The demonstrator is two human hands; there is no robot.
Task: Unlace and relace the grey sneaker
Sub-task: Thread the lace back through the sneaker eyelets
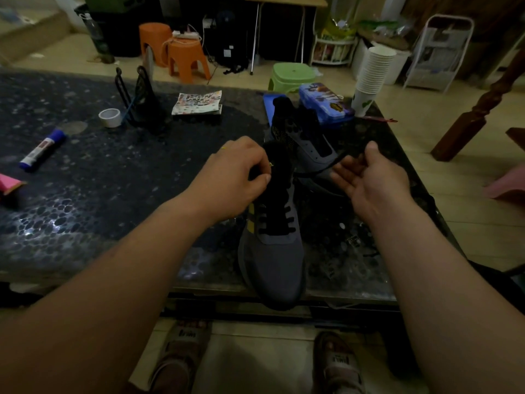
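Note:
A grey sneaker (272,260) with yellow side stripes and black laces stands on the dark table (99,217), its toe over the near edge. My left hand (233,180) grips the sneaker's upper left side near the tongue, fingers curled. My right hand (366,177) is to the right of the sneaker and pinches a black lace (321,170) between thumb and fingers; the lace runs taut from the hand to the upper eyelets. A second grey sneaker (306,137) lies behind, without laces in its visible eyelets.
On the table lie a glue stick (42,150), a tape roll (110,118), a black stand (142,103), a patterned booklet (197,103), a blue case (326,105) and stacked paper cups (372,78). Orange stools (181,55) and a green stool (292,76) stand beyond.

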